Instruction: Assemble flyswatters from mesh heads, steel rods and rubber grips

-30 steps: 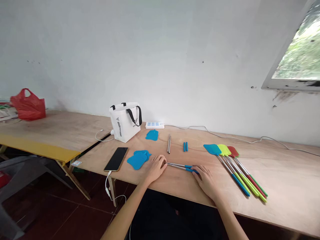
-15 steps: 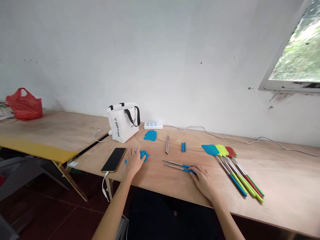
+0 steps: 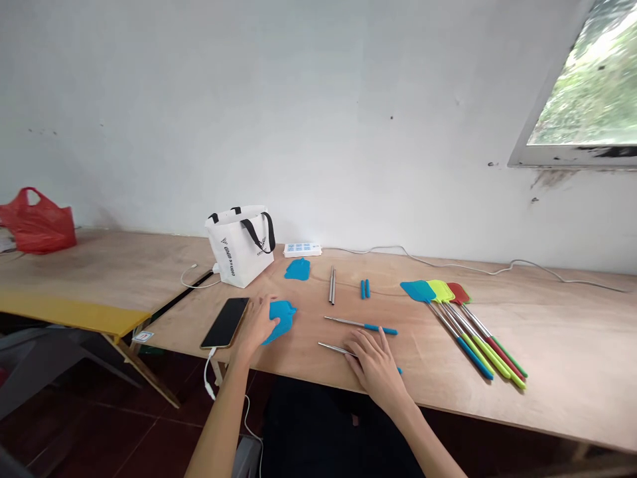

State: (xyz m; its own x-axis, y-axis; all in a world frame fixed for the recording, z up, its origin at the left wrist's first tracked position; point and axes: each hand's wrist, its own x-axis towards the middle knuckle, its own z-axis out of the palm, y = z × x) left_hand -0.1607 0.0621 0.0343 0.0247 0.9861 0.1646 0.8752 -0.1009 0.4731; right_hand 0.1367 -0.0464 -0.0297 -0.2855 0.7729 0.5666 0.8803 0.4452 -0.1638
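Note:
My left hand point(image 3: 257, 322) lies on a stack of blue swatter heads point(image 3: 281, 317) near the front edge of the plywood table point(image 3: 557, 372), its fingers curled over the stack's left side. My right hand point(image 3: 375, 364) covers the middle of a metal rod with a blue grip point(image 3: 331, 348), fingers laid over it. A second rod with a blue grip point(image 3: 362, 325) lies free just behind it. Farther back lie one more blue head point(image 3: 298, 269), two bare metal rods point(image 3: 332, 285) and two loose blue grips point(image 3: 365, 289).
A black phone point(image 3: 225, 322) on a white cable lies left of my left hand. Behind stand a white tote bag point(image 3: 241, 243) and a power strip point(image 3: 301, 249). Several finished swatters point(image 3: 460, 323) lie at the right. A red plastic bag point(image 3: 34, 222) sits far left.
My left hand left the rod tips and went left onto the blue heads. My right hand drew one rod toward the table's front edge, apart from the other.

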